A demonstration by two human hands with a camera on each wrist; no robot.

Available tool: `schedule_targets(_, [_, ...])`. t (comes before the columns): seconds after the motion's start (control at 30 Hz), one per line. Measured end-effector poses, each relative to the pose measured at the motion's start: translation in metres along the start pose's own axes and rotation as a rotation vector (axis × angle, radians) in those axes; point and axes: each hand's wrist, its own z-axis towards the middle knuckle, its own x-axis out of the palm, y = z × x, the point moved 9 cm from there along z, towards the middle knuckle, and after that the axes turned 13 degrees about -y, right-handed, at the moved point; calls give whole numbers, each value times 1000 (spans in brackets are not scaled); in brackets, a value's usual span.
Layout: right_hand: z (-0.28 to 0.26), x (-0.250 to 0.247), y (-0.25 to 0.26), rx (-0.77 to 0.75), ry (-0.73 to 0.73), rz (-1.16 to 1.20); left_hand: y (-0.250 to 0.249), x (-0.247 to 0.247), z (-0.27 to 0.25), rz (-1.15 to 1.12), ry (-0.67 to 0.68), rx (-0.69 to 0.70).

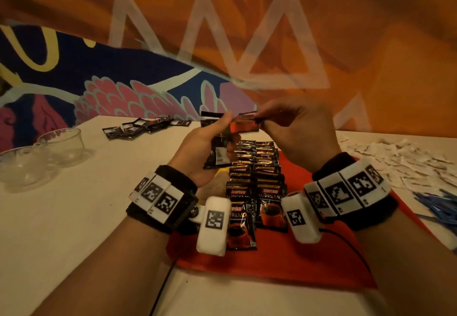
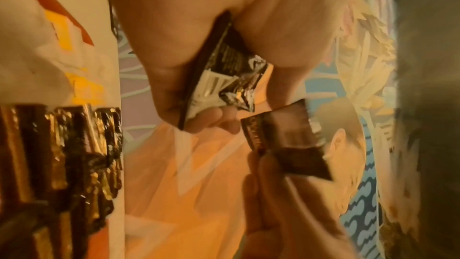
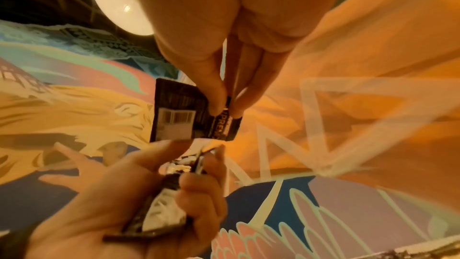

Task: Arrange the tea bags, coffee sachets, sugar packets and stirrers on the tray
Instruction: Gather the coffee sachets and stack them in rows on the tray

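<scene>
Starting at the bottom of the head view, your two forearms reach in wearing black wristbands with white coded tags. Between them lies the flat red tray point(image 1: 309, 261) on the pale counter point(image 1: 74, 229), and down its middle run two overlapping rows of black-and-gold coffee sachets point(image 1: 257, 182), the nearest ones showing a red cup picture.

Above the rows, your left hand point(image 1: 210, 147) has its grip curled round a small bunch of black coffee sachets point(image 1: 218, 154), back sides with white barcode panels facing you. The left wrist view shows that bunch point(image 2: 224, 78) pressed between palm and curled fingers. Just beside it, your right hand point(image 1: 291, 130) pinches a single black coffee sachet point(image 1: 244, 125) between thumb and fingertips point(image 3: 216, 101); in the right wrist view that sachet point(image 3: 179, 115) hangs from the pinch, its lower edge close to your left thumb. Whether it touches the bunch cannot be told.

At the right edge of the frame, a bundle of blue stirrers point(image 1: 437, 207) lies on the counter, and above it spreads a loose heap of white paper sugar packets point(image 1: 395, 157). At the left edge stand two clear glass bowls point(image 1: 42, 155). Farther back, upper left of centre, a scatter of dark flat packets point(image 1: 146, 126) rests near the counter's far edge, in front of the painted orange and blue wall point(image 1: 148, 44).
</scene>
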Motion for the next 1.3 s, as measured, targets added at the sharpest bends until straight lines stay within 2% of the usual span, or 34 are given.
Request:
schedule_targets(0.1, [-4,3,-7,22,28,27,-11,-9,1,0,-72,115])
schedule_targets(0.2, [-7,4,-34,285,-4,184,-14,-10,1,3,-102,172])
schedule_targets(0.27, [-12,9,-45,396,14,242,-16,-6,-1,44,-92,218])
schedule_targets(0.33, [-14,14,-43,396,54,263,-16,-3,-2,110,-77,266])
schedule_targets(0.47, [-15,15,-32,295,81,235,-14,3,-6,125,-53,262])
schedule_targets(0.57, [-15,17,-27,265,93,253,-20,0,-8,142,-101,338])
schedule_targets(0.67, [-18,21,-29,388,98,367,-22,3,-9,162,-76,368])
schedule_targets(0.8, [-27,28,-42,657,151,497,-23,8,-11,164,-67,408])
schedule_targets(0.83, [-28,28,-43,662,161,482,-24,7,-12,178,-71,429])
schedule_targets(0.9, [-26,26,-41,559,174,379,-26,6,-12,192,-79,444])
schedule_targets(1.07, [-18,18,-33,321,135,215,-21,1,-6,52,-65,304])
schedule_targets(1.2, [-20,23,-38,293,221,87,-21,-6,-3,35,-117,287])
schedule_targets(1.3, [-22,24,-37,285,237,82,-19,-7,-2,72,-120,284])
